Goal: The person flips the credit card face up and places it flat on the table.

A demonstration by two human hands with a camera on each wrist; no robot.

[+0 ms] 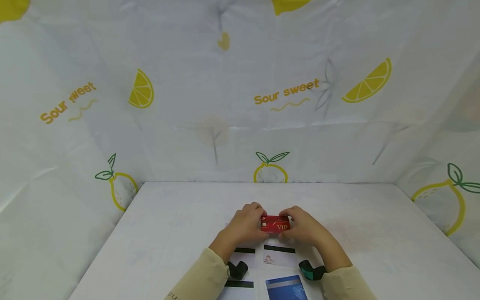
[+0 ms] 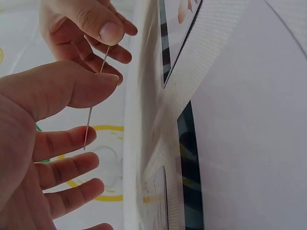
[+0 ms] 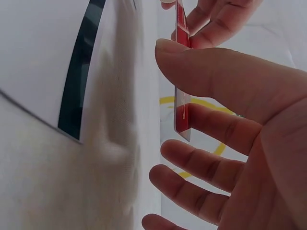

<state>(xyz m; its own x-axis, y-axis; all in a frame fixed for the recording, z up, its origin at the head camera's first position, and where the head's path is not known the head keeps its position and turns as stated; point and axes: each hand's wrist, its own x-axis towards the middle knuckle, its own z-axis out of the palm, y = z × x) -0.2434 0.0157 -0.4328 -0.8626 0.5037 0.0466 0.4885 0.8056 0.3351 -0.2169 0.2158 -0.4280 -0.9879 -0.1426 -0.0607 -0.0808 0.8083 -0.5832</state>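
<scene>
Between the fingertips stands a red VIP card (image 1: 275, 224), its 2 ends pinched by the left hand (image 1: 245, 225) and right hand (image 1: 304, 225), remaining fingers spread; beneath them lies a black-striped white card (image 1: 279, 257).

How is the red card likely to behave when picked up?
The red card is probably stiff, looking straight between the left hand and right hand. It is likely light, being so thin. Its smooth face may be slippery.

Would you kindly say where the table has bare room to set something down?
Bare table lies from left sleeve to left edge, from right sleeve to right edge, and between the held red card and the backdrop. The front middle is crowded with white cards and a blue card.
</scene>
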